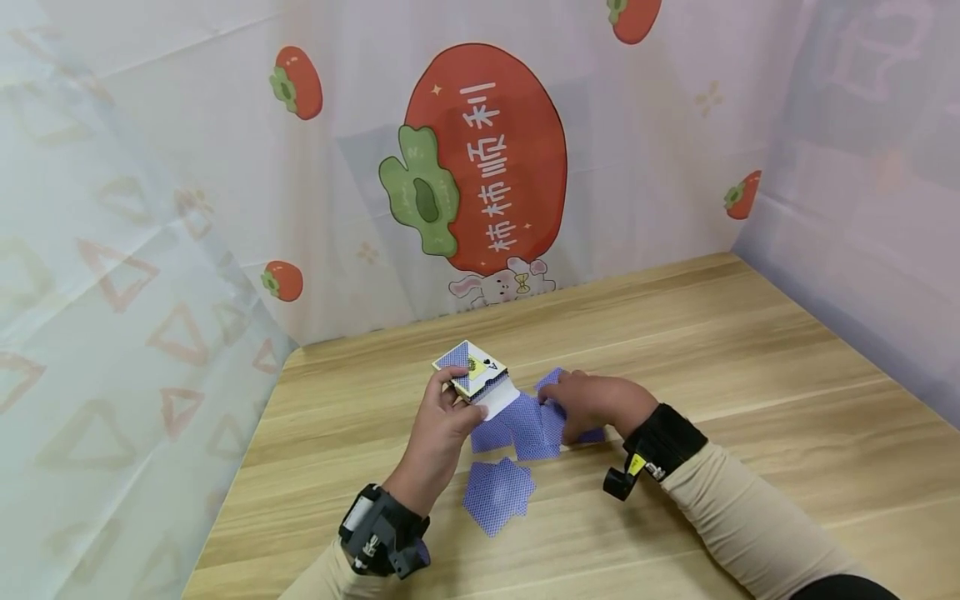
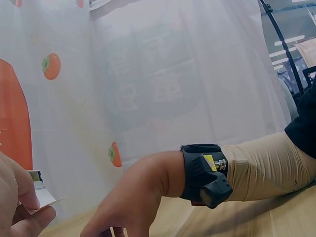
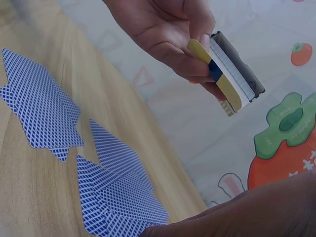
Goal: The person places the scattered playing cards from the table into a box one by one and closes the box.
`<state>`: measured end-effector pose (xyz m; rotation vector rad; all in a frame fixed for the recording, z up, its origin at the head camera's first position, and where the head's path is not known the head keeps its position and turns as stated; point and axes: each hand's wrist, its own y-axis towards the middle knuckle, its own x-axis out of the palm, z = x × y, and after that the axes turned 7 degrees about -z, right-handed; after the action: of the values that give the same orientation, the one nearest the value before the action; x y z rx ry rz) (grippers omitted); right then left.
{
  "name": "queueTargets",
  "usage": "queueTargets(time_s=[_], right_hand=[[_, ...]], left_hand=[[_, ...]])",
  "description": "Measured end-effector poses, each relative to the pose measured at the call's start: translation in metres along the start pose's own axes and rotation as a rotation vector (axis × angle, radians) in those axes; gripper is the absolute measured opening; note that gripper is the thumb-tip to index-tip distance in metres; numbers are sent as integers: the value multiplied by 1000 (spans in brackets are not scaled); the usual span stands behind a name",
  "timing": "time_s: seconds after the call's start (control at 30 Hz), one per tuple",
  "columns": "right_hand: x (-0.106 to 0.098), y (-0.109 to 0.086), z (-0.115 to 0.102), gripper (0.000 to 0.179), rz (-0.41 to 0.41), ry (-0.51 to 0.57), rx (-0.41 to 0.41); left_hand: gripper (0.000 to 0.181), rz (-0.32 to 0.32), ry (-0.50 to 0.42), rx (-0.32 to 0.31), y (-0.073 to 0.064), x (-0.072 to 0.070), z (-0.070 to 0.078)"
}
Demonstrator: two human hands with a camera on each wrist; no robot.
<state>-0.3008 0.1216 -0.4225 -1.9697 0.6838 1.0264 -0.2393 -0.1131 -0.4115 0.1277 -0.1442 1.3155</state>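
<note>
My left hand [image 1: 450, 421] holds a playing card box [image 1: 480, 367] above the table, thumb below and fingers along its far side. The box has an ace printed on its face, and its white flap [image 1: 498, 400] hangs out toward the right. The right wrist view looks at the open end of the box [image 3: 239, 66], dark inside. My right hand [image 1: 600, 404] reaches down over blue-checked playing cards [image 1: 536, 429] spread face down, its fingers bent at them. Its fingertips are partly hidden. Nearer me lies a separate overlapping cluster of cards [image 1: 498, 496].
The wooden table [image 1: 750, 400] extends to the right and front. A white curtain with persimmon prints [image 1: 487, 158] hangs along its back edge, and more cloth hangs at both sides. Each wrist wears a black strap with a camera [image 1: 663, 442].
</note>
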Motion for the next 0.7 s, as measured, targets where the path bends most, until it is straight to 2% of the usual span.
queueTargets(time_s=[0.3, 0.57, 0.7], right_hand=[[3, 2, -4, 78, 19, 31, 42], [6, 4, -2, 68, 18, -4, 52], [7, 6, -2, 76, 7, 19, 52]], left_hand=[[67, 12, -2, -3, 1, 0, -1], [68, 9, -2, -5, 2, -1, -1], [68, 21, -4, 6, 2, -2, 2]])
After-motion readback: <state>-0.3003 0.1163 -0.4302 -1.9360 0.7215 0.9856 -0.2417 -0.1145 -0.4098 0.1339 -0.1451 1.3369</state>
